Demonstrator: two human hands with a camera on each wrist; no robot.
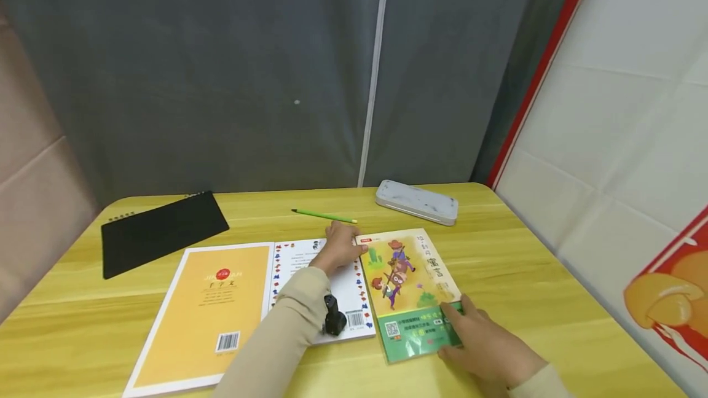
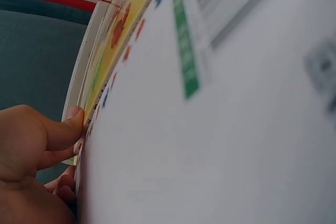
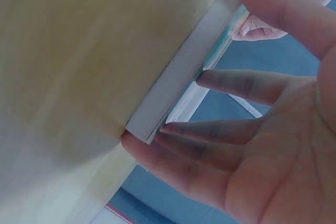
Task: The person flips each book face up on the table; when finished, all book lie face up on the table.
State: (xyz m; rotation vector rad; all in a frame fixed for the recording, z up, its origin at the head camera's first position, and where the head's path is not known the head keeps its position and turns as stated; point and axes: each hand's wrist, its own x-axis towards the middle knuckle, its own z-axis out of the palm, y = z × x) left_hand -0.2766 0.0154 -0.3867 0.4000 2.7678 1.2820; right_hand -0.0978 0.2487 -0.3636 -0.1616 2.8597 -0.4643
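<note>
A yellow and green illustrated book point(image 1: 409, 275) lies on the table, its cover up. My left hand point(image 1: 338, 247) reaches over the upper right corner of a white-backed book point(image 1: 298, 263); its thumb touches the illustrated book's upper left corner. In the left wrist view the other fingers point(image 2: 64, 184) are partly hidden behind the white book's edge. My right hand point(image 1: 483, 346) is at the illustrated book's lower right, with fingers extended. In the right wrist view the fingers point(image 3: 241, 85) and thumb touch along the book's edge point(image 3: 184, 72), spread apart.
An orange-backed book point(image 1: 232, 306) lies left of the white one, side by side. A black spiral-bound pad point(image 1: 160, 235) is at the back left. A green pencil point(image 1: 323, 216) and a pale pencil case point(image 1: 417, 201) lie near the table's back edge, before a grey curtain point(image 1: 249, 78).
</note>
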